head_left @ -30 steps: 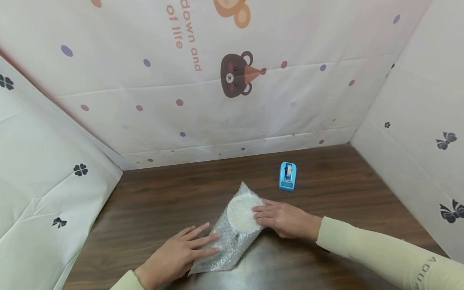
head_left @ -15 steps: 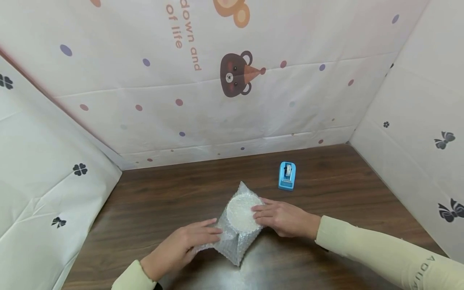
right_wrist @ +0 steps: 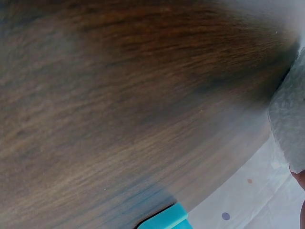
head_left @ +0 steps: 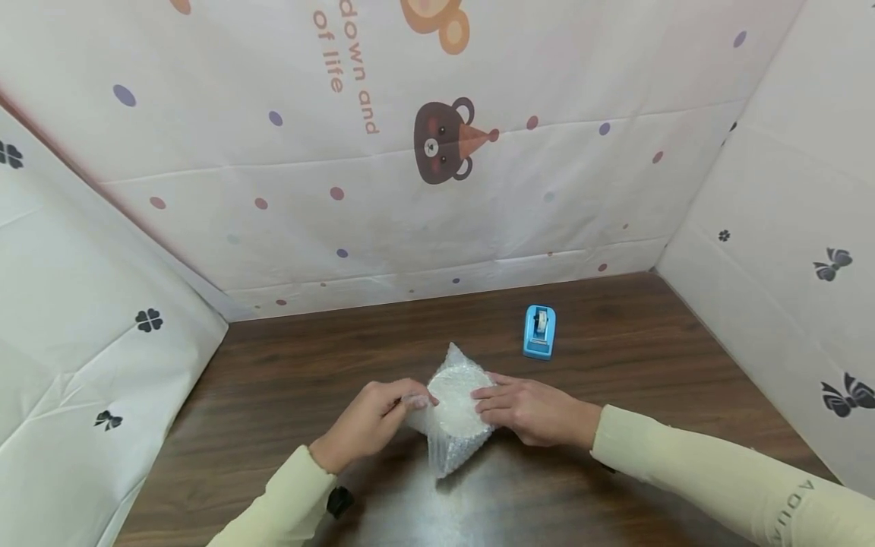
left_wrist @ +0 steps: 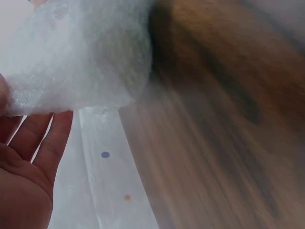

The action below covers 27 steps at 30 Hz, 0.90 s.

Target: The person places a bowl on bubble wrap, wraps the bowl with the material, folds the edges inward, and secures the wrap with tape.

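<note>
Bubble wrap (head_left: 466, 450) around a round-topped object (head_left: 454, 399) on the bench (head_left: 307, 357) should handle as light, springy and slippery, best taken by its loose flap (head_left: 436, 447), which the left hand (head_left: 369, 422) pinches while the right hand (head_left: 536, 411), fingers slightly spread, rests over the object.

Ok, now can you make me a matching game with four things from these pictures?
Things:
1. left hand
2. tape dispenser
3. table
4. right hand

Clues:
A. dark brown with a wood pattern
B. touching the round white top
C. pinching a flap of bubble wrap
D. blue

Right pairs: 1-C, 2-D, 3-A, 4-B
</note>
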Motion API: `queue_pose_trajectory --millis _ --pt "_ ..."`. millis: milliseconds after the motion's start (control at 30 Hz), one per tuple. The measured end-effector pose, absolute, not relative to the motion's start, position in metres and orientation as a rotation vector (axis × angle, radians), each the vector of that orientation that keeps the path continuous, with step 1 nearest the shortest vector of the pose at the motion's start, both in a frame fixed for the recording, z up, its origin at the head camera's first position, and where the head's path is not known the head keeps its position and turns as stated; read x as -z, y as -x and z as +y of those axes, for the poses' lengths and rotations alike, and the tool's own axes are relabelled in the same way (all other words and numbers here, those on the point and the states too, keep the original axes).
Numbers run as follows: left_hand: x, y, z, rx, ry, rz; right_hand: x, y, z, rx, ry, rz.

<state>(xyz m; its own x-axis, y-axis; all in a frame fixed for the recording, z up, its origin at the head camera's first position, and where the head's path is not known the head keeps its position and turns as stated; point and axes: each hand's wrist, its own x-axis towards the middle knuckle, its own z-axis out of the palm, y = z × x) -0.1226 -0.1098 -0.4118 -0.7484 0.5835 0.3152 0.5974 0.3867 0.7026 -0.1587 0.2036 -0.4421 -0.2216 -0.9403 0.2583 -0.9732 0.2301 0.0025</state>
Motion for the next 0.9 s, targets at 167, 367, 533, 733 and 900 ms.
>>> queue_pose_trajectory --millis 167,367,533,733,900 --pt "0.410 0.137 -0.094 1.281 1.010 -2.597 0.442 0.160 0.203 -0.248 -1.830 -2.319" --pt "0.413 0.155 -0.075 1.250 0.913 -2.593 0.442 0.161 0.203 -0.243 -1.841 -2.292" --pt "0.420 0.165 -0.062 1.224 0.770 -2.696 0.440 0.161 0.202 -0.240 -1.841 -2.285" --pt "0.433 0.167 -0.049 1.244 0.600 -2.753 0.439 0.161 0.202 -0.246 -1.852 -2.291" --pt "0.441 0.167 -0.043 1.267 0.466 -2.697 0.439 0.161 0.202 -0.251 -1.857 -2.275"
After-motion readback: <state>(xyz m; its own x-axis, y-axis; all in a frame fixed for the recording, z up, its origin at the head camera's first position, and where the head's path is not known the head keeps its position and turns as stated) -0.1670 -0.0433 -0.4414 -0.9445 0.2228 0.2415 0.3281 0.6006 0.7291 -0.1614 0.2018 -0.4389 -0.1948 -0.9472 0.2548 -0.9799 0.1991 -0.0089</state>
